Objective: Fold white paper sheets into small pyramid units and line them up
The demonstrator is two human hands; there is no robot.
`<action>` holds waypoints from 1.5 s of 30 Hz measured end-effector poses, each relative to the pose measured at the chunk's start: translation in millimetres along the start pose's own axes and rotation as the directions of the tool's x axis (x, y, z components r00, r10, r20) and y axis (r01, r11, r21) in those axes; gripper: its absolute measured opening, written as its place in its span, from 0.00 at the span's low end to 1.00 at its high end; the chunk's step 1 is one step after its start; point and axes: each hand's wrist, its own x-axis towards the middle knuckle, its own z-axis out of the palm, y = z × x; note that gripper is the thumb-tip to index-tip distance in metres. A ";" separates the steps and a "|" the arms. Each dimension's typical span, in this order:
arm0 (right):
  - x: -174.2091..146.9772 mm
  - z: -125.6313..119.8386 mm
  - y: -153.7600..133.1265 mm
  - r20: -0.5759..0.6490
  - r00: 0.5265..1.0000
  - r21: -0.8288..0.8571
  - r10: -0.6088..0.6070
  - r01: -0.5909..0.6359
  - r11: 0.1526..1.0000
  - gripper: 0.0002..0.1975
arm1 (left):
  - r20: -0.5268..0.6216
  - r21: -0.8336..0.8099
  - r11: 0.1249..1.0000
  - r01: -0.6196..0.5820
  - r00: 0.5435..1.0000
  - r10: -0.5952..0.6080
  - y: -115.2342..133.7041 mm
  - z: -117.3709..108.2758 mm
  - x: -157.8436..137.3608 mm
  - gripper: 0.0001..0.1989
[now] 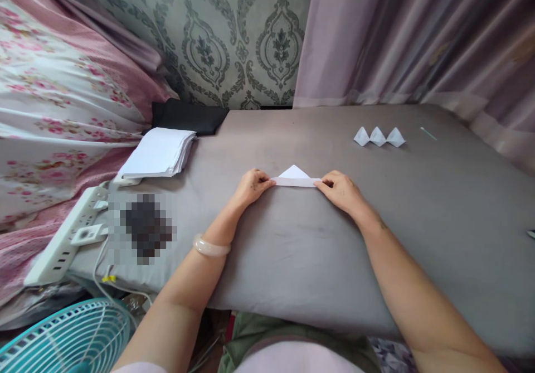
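A folded sheet of white paper point(293, 182) lies in front of me, with a triangular peak on its far side and a straight band along its near side. My left hand point(254, 187) pinches the band's left end between thumb and fingers. At the opposite end, my right hand point(339, 189) grips the band the same way. Farther back to the right, three small folded paper pieces point(378, 136) stand in a row, their points up.
A stack of white paper point(161, 151) sits at the left, before a black folded item point(189, 117). A power strip point(62, 239) with plugs runs along the left edge, above a teal fan point(71, 337). A thin stick point(428, 134) lies at the far right.
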 end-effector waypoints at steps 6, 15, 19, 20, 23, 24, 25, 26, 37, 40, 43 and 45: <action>7.9 4.3 7.3 0.003 0.998 0.081 0.061 -0.061 0.995 0.12 | -0.003 -0.032 0.998 0.060 0.998 -0.061 -0.4 -0.6 1.4 0.14; 12.2 3.6 3.2 -0.011 0.996 0.085 0.088 -0.087 0.993 0.10 | 0.051 -0.054 0.997 0.053 0.997 -0.050 2.4 -3.7 2.3 0.14; 14.0 5.7 4.3 -0.005 0.995 0.086 0.099 -0.098 0.991 0.10 | 0.083 -0.075 0.994 0.082 0.994 -0.076 3.7 -5.1 1.6 0.15; 14.4 6.4 4.8 -0.009 0.995 0.085 0.097 -0.096 0.992 0.10 | 0.078 -0.082 0.992 0.092 0.993 -0.085 4.0 -5.4 1.3 0.15; 14.9 7.7 5.7 -0.012 0.995 0.074 0.100 -0.099 0.992 0.11 | 0.058 -0.110 0.988 0.108 0.993 -0.102 4.6 -6.1 0.4 0.15; 14.9 7.7 5.7 -0.009 0.995 0.071 0.103 -0.102 0.992 0.11 | 0.059 -0.116 0.987 0.109 0.993 -0.103 4.7 -6.4 0.2 0.15; 14.8 7.6 5.8 -0.005 0.994 0.070 0.107 -0.106 0.992 0.11 | 0.063 -0.120 0.987 0.109 0.993 -0.102 4.8 -6.6 0.1 0.15; 14.8 7.4 5.8 -0.001 0.994 0.071 0.110 -0.110 0.991 0.11 | 0.068 -0.122 0.987 0.107 0.993 -0.099 4.9 -6.6 0.2 0.15; 18.4 8.5 9.1 0.017 0.991 0.069 0.136 -0.137 0.988 0.12 | 0.067 -0.105 0.981 0.162 0.986 -0.155 5.9 -5.1 3.2 0.14; 19.0 9.3 10.6 0.017 0.989 0.080 0.148 -0.149 0.986 0.12 | 0.080 -0.096 0.981 0.170 0.983 -0.163 7.8 -6.8 2.8 0.14; 19.5 9.4 11.2 0.014 0.989 0.089 0.150 -0.150 0.985 0.12 | 0.094 -0.053 0.985 0.162 0.983 -0.156 10.1 -8.1 4.1 0.13; 19.7 8.8 11.2 0.019 0.989 0.088 0.148 -0.149 0.985 0.12 | 0.110 -0.007 0.990 0.144 0.984 -0.142 10.6 -8.2 6.0 0.13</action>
